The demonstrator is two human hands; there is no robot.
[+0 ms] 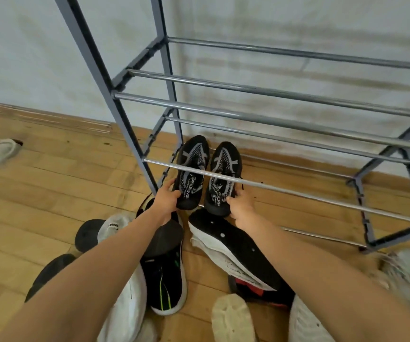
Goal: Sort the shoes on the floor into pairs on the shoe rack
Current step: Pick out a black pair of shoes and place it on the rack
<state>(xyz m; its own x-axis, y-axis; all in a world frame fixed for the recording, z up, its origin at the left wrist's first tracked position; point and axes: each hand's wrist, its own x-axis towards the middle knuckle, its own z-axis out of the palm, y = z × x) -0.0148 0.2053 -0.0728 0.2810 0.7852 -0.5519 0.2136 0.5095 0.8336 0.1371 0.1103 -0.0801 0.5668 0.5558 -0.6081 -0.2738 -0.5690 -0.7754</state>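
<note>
The two black trainers are sitting side by side, toes pointing at the wall, low in the left end of the shoe rack (91, 60): the left-hand trainer (194, 156) and the right-hand trainer (226, 159) are showing the same grey straps, white-dotted mesh and pale lettering on the insole, so they are reading as a true pair. Their knit uppers are looking soft and their heels are gaping open towards the camera. A chrome rail (297, 193) is crossing in front of both, over the laces. Whether the soles are already resting on the lowest rails or are being held just clear of them cannot be told.

The left hand (168, 197) is gripping the heel of its trainer with fingers curled round the rim; the right hand (242, 206) is doing the same at the other heel, thumb on top.

The step in hand is looking like the setting-down of this pair. The next move is calling for both heels to be lowered until they are bearing on the rails, then for the fingers to be loosening without dragging either shoe askew (the rails are thin and a soft sole could be slipping between them).

Nearer the person, unsorted shoes are lying in a heap on the wooden floor (38, 193), among them a black-soled white shoe (236, 245) and a black shoe with green stripes (167, 287); one pale shoe (0, 151) is lying well apart by the wall
</note>
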